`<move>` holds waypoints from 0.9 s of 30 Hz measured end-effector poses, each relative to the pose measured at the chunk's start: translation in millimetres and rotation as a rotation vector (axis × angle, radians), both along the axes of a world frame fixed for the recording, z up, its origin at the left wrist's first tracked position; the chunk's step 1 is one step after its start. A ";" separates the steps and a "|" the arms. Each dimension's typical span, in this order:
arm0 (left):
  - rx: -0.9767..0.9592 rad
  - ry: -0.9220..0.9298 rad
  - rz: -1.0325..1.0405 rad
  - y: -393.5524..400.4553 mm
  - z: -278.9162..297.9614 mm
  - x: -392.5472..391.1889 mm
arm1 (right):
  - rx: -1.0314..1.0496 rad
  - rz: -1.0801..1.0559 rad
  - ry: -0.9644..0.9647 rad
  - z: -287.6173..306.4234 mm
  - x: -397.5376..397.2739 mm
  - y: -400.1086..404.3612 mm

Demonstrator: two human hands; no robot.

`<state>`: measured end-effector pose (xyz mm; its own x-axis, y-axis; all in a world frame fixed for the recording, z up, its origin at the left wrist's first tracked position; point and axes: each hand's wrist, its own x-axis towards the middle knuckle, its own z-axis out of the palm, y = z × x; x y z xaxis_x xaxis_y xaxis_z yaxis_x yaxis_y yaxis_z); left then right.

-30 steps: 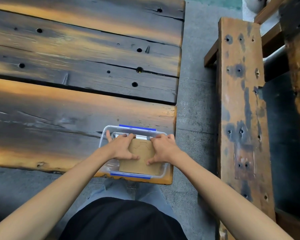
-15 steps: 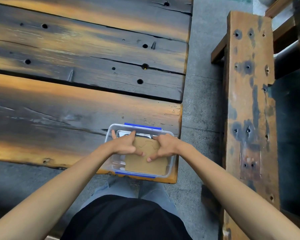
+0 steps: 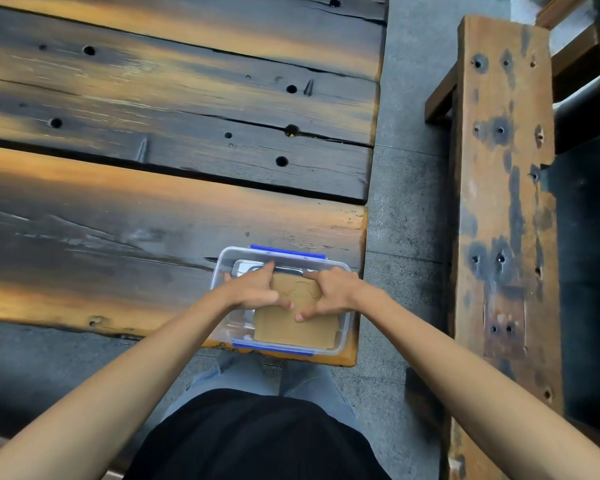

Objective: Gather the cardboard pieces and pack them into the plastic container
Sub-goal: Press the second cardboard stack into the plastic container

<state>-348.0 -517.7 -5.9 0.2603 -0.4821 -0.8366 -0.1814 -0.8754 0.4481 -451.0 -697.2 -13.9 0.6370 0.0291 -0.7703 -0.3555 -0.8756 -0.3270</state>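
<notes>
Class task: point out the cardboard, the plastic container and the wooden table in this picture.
cardboard [image 3: 293,329]: head view, bare near part of its brown top face.
plastic container [image 3: 222,268]: head view, clear far left corner of the rim.
wooden table [image 3: 118,237]: head view, bare plank left of the container.

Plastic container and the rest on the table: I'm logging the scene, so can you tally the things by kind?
Plastic container: 1
Blue latches: 2
Cardboard, stacked, separate pieces not countable: 1 stack
Hands, left hand and right hand: 2
Total: 6
</notes>
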 end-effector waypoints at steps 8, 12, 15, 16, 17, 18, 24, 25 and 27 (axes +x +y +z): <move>-0.066 0.088 0.128 2.7 6.1 -6.3 | 0.020 -0.099 0.011 -5.5 -4.6 5.3; -0.007 0.041 0.053 -0.1 9.3 -3.6 | 0.017 -0.095 -0.008 -4.3 -3.5 5.0; -0.014 0.066 0.045 -3.0 8.1 -1.1 | 0.039 -0.071 -0.003 -3.0 -1.4 2.9; -0.010 0.071 0.046 -4.0 8.5 0.3 | 0.043 -0.071 0.003 -2.5 -1.2 2.5; -0.006 0.072 0.044 -5.2 9.2 1.3 | 0.047 -0.076 0.008 -2.2 -0.8 2.1; -0.002 0.070 0.039 -6.3 10.0 1.6 | 0.051 -0.081 0.010 -1.7 -0.3 1.8; 0.036 0.024 -0.034 -5.3 8.0 0.5 | 0.015 -0.081 0.002 -1.6 -0.1 1.5; 0.035 0.023 -0.041 -4.7 8.2 0.7 | 0.005 -0.074 -0.008 -2.0 -0.7 1.9; 0.039 0.011 -0.069 -3.6 8.7 1.7 | 0.004 -0.064 -0.027 -2.8 -1.2 2.6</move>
<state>-346.3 -521.3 2.8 0.2182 -0.4653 -0.8578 -0.2368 -0.8780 0.4160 -452.2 -694.7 -16.7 0.6582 -0.0092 -0.7528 -0.4016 -0.8500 -0.3408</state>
